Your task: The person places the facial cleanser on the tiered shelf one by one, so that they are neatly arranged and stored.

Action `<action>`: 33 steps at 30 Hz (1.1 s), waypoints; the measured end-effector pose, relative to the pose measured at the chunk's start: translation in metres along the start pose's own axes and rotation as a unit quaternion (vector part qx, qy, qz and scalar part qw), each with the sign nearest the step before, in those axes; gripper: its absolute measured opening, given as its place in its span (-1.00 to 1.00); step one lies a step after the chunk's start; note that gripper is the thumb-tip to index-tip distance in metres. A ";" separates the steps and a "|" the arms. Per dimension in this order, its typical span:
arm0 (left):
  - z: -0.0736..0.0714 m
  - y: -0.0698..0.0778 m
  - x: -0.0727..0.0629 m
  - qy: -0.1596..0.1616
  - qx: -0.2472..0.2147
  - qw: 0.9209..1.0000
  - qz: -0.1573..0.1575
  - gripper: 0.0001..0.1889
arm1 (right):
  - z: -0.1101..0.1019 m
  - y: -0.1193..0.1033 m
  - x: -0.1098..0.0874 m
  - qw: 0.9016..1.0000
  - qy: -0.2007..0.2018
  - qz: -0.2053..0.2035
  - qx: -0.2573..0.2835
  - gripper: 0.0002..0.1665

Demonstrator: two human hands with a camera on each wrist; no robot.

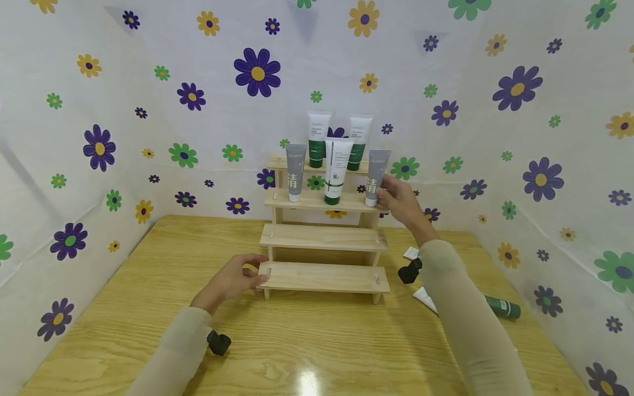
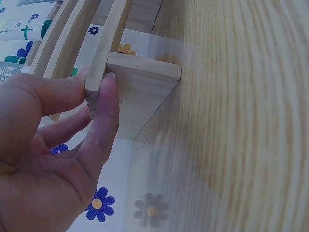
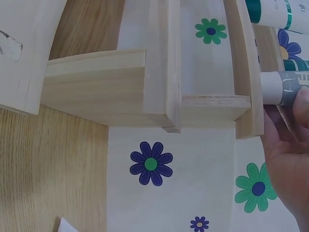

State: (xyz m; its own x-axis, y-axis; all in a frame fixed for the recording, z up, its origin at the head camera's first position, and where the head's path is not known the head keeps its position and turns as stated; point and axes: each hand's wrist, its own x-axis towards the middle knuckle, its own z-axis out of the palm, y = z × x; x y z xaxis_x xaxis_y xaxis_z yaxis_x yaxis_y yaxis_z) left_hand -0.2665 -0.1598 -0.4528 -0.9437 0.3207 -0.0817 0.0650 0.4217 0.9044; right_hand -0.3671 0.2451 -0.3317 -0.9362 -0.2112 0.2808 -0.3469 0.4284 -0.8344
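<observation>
In the head view, a four-tier wooden rack (image 1: 322, 236) stands towards the back edge of the worktop (image 1: 307, 341), about midway between its sides. The top tier bears two white-and-green tubes (image 1: 318, 135) (image 1: 360, 135), upright on their caps. The tier below carries a grey tube (image 1: 295, 170) near its left end, a white tube (image 1: 338, 168) with a green cap in the middle and a second grey tube (image 1: 378, 175) near its right end, this last one grasped by the right grip (image 1: 398, 198). The left grip (image 1: 238, 280) is closed on the left end of the lowest tier. By my judgement the two upper tiers are about filled, the second grey tube wanting only to be let go. Left over, it seems, is what lies on the worktop towards its right edge: a white tube end (image 1: 424, 300) and a green tube end (image 1: 504, 308); the sleeve hides whether they belong to one tube. The left wrist view shows thumb and fingers pinching the corner of the lowest board, apparently to steady the rack. In the right wrist view, the thumb lies on the second grey tube, whose white cap meets the tier board; the grasp is not yet released.
</observation>
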 end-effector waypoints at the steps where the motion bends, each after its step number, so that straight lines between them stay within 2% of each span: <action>1: 0.000 0.000 0.000 0.000 0.001 1.000 -0.001 -0.50 | 0.000 0.000 0.000 1.000 -0.001 -0.002 0.003 -0.42; 7: 0.000 0.000 0.000 -0.001 0.004 1.000 -0.003 -0.49 | 0.001 0.003 -0.001 1.000 0.001 -0.003 0.016 -0.40; 16: 0.000 -0.004 0.003 0.005 0.008 1.000 -0.009 -0.50 | 0.003 0.007 0.000 0.999 0.012 -0.029 0.018 -0.43; 33: 0.001 0.001 -0.001 0.000 0.002 1.000 0.001 -0.48 | 0.006 0.009 0.000 0.999 0.015 -0.029 0.018 -0.41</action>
State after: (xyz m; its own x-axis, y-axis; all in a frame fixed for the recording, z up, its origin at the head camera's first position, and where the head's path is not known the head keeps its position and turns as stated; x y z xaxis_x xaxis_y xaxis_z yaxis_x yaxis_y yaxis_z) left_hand -0.2657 -0.1592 -0.4524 -0.9438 0.3207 -0.0795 0.0683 0.4249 0.9027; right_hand -0.3694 0.2433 -0.3420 -0.9165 -0.2069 0.3424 -0.3980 0.3843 -0.8330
